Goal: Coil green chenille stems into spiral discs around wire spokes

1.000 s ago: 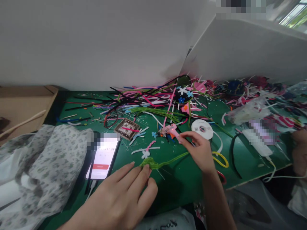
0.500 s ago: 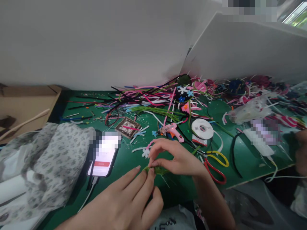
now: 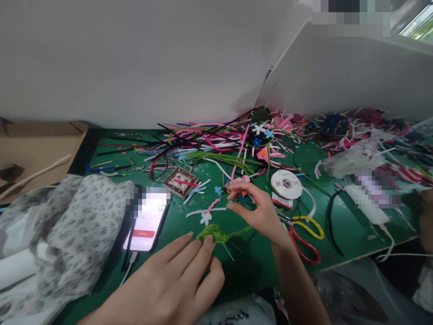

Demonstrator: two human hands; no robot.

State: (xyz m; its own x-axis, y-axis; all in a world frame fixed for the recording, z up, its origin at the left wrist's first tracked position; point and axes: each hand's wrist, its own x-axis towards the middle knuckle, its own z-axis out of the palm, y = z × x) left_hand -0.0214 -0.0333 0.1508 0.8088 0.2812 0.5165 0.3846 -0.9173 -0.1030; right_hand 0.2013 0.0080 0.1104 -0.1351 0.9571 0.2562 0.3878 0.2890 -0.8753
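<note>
While left hand (image 3: 171,277) holds green fuzzy piece (image 3: 218,234), right hand (image 3: 259,207) hovers near pink glue gun (image 3: 242,180), grip parted.

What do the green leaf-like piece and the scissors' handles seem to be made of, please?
The green piece is probably fuzzy chenille stem with a matte finish, judging by its soft, ridged strands. The scissors' handles look like smooth plastic, perhaps slightly glossy, judging by their even yellow and red colour.

Left hand (image 3: 172,280) and right hand (image 3: 259,212): bare, slender-fingered; forearms (image 3: 297,280) bare. Below near edge of bench (image 3: 358,239): pale grey material (image 3: 255,309), black lettering (image 3: 238,317), whether clothing unclear.
</note>
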